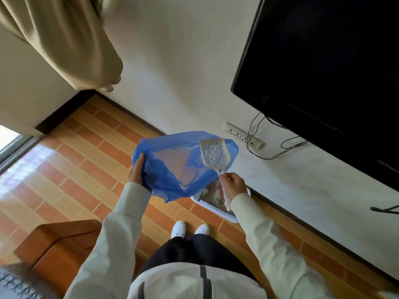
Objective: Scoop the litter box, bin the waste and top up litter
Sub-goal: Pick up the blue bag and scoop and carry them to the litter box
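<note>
Now we stand on the orange brick-pattern tiled floor, our two white shoes pointing toward the pale wall at twelve o'clock. Our left hand grips the near rim of a translucent blue plastic bin bag, fingers curled over its nine o'clock edge, and the bag's mouth gapes wide toward us. Our right hand clenches round the handle of a white slotted plastic litter scoop; the blade tilts upright over the bag's three o'clock rim. We cannot tell whether anything lies on the blade.

Below the bag, hard against the skirting at the foot of the wall, sits the white-rimmed rectangular litter box, mostly hidden by bag and wrist, grey litter with a few pale clumps showing inside.

At two o'clock a large black flat television hangs close over the box, cables trailing to a white socket strip. At seven o'clock a brown wooden cabinet corner closes that side. At ten o'clock open floor runs toward a beige curtain.
</note>
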A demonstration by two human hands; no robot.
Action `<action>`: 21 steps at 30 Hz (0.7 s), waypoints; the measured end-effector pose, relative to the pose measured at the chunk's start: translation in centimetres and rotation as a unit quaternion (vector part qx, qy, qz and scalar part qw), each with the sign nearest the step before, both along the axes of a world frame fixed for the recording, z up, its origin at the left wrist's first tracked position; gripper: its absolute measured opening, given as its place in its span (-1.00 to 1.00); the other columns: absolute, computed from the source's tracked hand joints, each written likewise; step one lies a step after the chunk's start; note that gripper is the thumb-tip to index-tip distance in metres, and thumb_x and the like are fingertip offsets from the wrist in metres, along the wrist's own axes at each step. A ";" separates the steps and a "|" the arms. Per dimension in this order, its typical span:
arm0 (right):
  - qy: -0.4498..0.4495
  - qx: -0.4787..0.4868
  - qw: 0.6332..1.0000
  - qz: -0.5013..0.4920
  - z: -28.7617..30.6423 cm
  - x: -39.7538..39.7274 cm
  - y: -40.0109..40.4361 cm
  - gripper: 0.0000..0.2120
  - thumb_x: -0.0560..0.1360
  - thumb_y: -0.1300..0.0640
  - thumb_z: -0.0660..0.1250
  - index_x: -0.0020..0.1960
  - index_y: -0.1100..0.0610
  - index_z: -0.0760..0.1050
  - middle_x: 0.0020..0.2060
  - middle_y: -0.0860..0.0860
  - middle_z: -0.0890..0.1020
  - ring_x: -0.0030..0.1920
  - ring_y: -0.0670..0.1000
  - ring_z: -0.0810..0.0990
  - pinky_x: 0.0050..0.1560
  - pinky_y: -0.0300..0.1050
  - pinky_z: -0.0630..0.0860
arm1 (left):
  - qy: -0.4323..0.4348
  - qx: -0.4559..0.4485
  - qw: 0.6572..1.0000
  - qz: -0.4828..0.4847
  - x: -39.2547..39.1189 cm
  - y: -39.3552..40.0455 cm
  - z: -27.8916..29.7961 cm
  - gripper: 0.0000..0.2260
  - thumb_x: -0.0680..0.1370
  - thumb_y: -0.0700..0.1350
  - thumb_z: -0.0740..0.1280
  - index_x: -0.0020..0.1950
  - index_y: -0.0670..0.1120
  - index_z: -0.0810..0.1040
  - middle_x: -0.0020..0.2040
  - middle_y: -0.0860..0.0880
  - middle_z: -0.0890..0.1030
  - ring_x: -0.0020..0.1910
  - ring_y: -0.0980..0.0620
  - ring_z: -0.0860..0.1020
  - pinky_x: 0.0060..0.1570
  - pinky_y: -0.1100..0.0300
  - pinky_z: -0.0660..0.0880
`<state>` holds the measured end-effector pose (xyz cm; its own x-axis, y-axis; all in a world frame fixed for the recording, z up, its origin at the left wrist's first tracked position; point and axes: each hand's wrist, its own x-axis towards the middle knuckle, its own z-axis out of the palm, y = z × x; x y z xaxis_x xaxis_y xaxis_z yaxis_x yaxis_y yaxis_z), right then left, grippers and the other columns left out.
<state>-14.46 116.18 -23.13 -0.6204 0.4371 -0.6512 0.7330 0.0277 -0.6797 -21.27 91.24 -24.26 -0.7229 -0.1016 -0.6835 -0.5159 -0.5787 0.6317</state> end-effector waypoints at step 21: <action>-0.021 -0.005 0.989 0.144 -21.7 -6.5 -1.0 -0.70 0.53 -0.04 0.28 0.03 0.21 0.52 -0.41 0.02 0.55 -0.50 -0.04 0.46 -0.36 -0.13 0.42 | -0.023 0.005 0.994 0.103 -1.4 -2.6 -19.7 -0.20 0.21 0.25 0.52 0.36 -0.08 0.46 0.23 -0.09 0.58 0.17 -0.05 0.58 0.05 0.06 0.55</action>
